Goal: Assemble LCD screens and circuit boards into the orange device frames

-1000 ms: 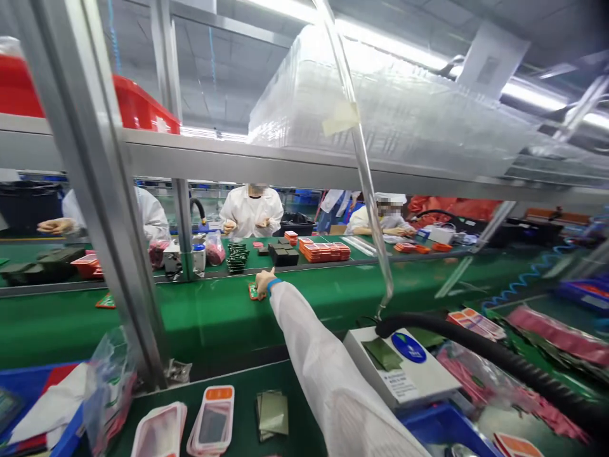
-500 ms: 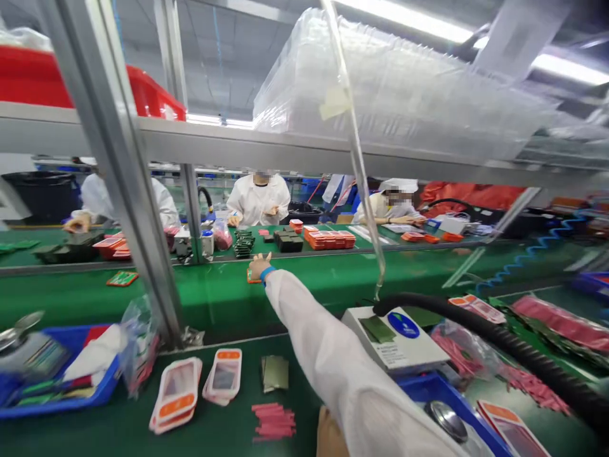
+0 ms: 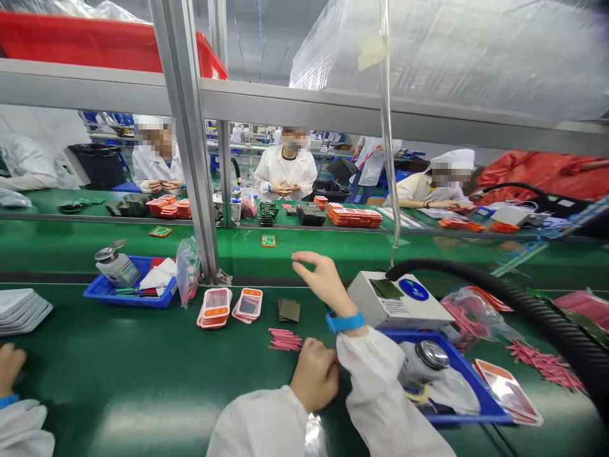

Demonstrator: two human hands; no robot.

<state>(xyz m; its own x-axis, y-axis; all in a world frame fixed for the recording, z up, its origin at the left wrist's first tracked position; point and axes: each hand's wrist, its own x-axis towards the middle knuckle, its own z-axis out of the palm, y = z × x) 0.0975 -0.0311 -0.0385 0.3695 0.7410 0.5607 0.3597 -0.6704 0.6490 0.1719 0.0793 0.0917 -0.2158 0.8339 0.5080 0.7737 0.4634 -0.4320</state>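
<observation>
My right hand (image 3: 322, 279), with a blue wristband, is raised over the near edge of the green belt (image 3: 238, 244). Its thumb and fingers are apart and hold nothing. Beyond it a small green circuit board in an orange frame (image 3: 268, 240) lies on the belt. My left hand (image 3: 314, 374) rests low on the green bench with its fingers curled closed; whatever may be inside is hidden. Just ahead of it lie several pink strips (image 3: 285, 339) and a stack of dark olive pads (image 3: 288, 310). Two small piles of orange-and-white frames (image 3: 214, 308) (image 3: 248, 304) are to the left.
At the left edge shows a co-worker's hand (image 3: 10, 368), near stacked white trays (image 3: 21, 311). Blue trays (image 3: 130, 301) (image 3: 457, 416) flank the bench. A white box (image 3: 399, 298) with a black hose (image 3: 504, 311) stands right. A metal post (image 3: 190, 139) rises ahead. Several co-workers sit opposite.
My right hand has let go of the orange-framed board on the belt and drawn back toward me. My left hand has come more into view. The camera has turned left and down.
</observation>
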